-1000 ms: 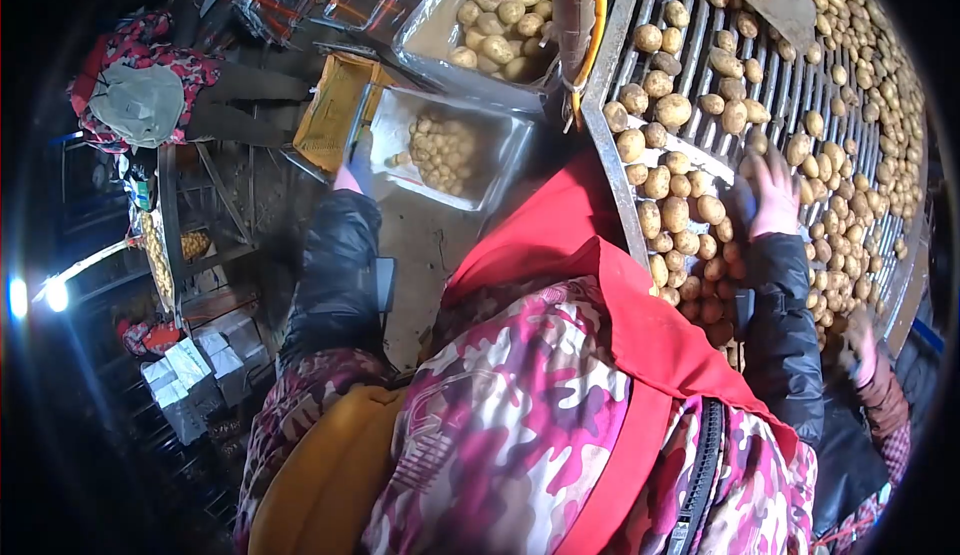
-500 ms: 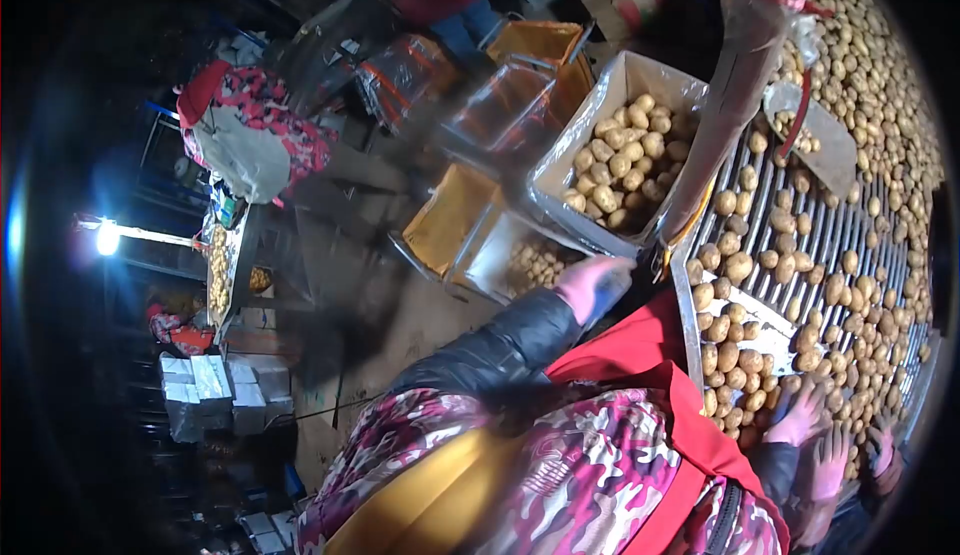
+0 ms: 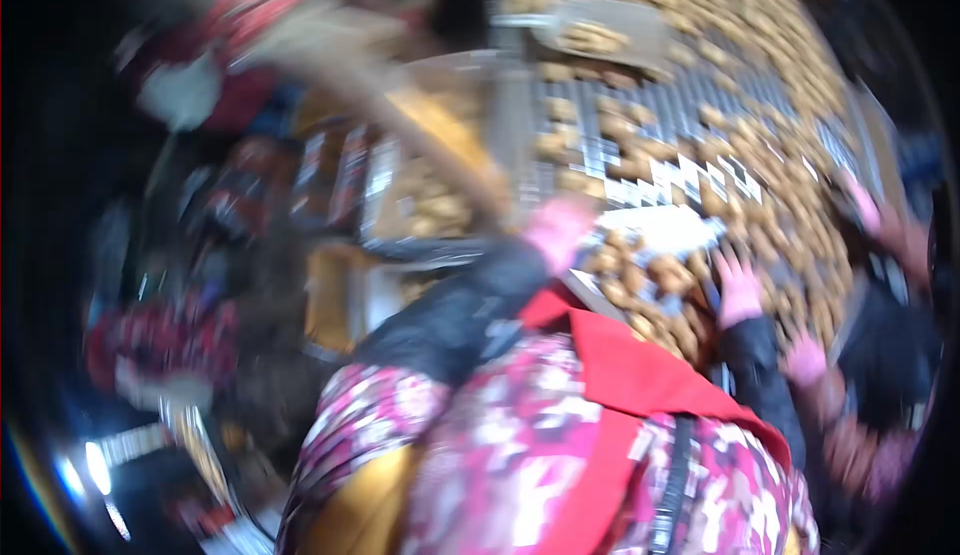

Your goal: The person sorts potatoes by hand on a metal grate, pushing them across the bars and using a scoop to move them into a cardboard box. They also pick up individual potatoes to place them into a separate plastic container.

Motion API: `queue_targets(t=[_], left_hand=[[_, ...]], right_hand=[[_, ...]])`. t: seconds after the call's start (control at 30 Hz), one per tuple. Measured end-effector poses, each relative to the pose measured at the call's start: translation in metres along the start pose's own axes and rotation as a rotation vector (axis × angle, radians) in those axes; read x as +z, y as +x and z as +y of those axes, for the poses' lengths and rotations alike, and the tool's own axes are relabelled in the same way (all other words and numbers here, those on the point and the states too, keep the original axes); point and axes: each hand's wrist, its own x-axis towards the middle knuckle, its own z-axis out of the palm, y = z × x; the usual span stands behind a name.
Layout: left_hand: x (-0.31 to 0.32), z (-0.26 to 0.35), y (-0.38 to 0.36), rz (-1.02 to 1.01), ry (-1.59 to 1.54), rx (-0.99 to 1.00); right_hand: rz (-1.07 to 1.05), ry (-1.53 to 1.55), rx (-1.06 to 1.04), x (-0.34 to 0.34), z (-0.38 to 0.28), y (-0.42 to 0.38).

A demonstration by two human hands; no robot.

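My left hand (image 3: pixel 560 231), in a pink glove below a black sleeve, is over the near edge of the sorting table, close to the potatoes (image 3: pixel 668 273). Motion blur hides its fingers. My right hand (image 3: pixel 738 287), also pink-gloved, has its fingers spread over the potatoes on the right, with no potato visibly gripped. Between my hands lies a white sheet-like surface (image 3: pixel 660 229), partly covered by potatoes. Slatted metal bars (image 3: pixel 690 105) carry more potatoes beyond.
A co-worker's pink-gloved hands (image 3: pixel 804 360) reach in from the right. A lined box of potatoes (image 3: pixel 432 200) stands left of the table, with an orange-sided crate (image 3: pixel 334 300) nearer me. A post (image 3: pixel 400 105) crosses the upper left. A grey scoop-like plate (image 3: pixel 640 30) sits among potatoes.
The view has swung right and blurred. My left hand has moved from beside the potato box to the sorting table's edge. My right hand remains spread among the potatoes.
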Motion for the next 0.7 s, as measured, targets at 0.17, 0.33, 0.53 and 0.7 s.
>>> queue_targets(t=[0.17, 0.33, 0.53, 0.7], left_hand=[[-0.036, 0.022, 0.018, -0.245, 0.199, -0.104], [-0.027, 0.058, 0.063, -0.367, 0.300, -0.037], [0.005, 0.108, 0.111, -0.560, -0.161, 0.539], [0.021, 0.070, 0.200, -0.235, 0.002, 0.407]], right_hand=[[0.059, -0.140, 0.381, -0.019, 0.023, -0.055], [-0.030, 0.063, 0.344, -0.015, -0.037, -0.089], [-0.020, 0.193, 0.176, -0.024, -0.065, -0.111], [0.046, 0.285, 0.048, -0.039, -0.064, -0.148]])
